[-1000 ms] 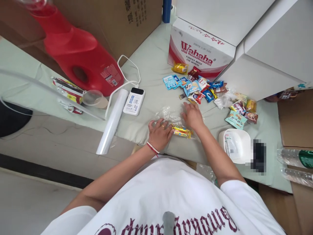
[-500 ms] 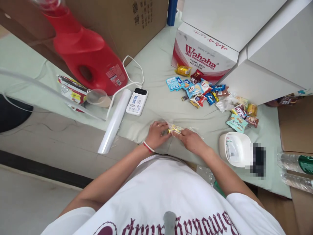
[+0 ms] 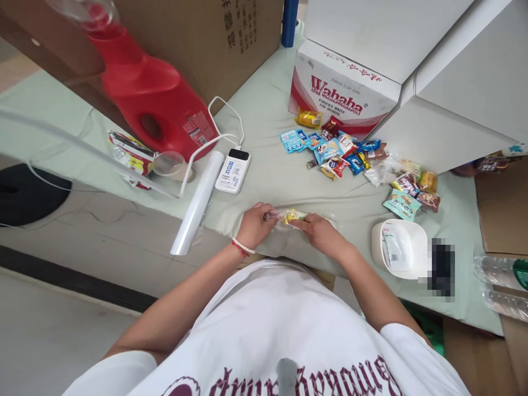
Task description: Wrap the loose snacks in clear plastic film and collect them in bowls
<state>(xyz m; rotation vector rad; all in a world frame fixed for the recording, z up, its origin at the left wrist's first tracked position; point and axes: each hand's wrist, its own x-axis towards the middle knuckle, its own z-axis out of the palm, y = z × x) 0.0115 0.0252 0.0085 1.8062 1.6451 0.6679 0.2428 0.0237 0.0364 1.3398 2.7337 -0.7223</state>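
Observation:
Near the front edge of the cloth-covered table, a small yellow-and-white packet (image 3: pixel 291 215) lies on a sheet or bag of clear plastic (image 3: pixel 281 225). My left hand (image 3: pixel 254 224) is closed, pinching the plastic's left end between thumb and fingers. From the right, my right hand (image 3: pixel 325 235) presses the packet with its forefinger stretched over it, the other fingers curled. More clear plastic (image 3: pixel 333 219) spreads out beyond the right knuckles. Whether the plastic is a bag or loose film, I cannot tell.
Wrapped snacks (image 3: pixel 328 149) are heaped before a Wahaha carton (image 3: pixel 340 91). At right stands a white tub (image 3: pixel 414 247) beside a blurred dark patch. To the left are a power bank (image 3: pixel 233 171) with a white cable, a roll of clear film (image 3: pixel 198 203) and a red jug (image 3: pixel 159 93).
My left hand has drawn slightly left, off the packet, and now pinches the plastic's end. More of the packet's left side shows. My right hand stays nearly in place.

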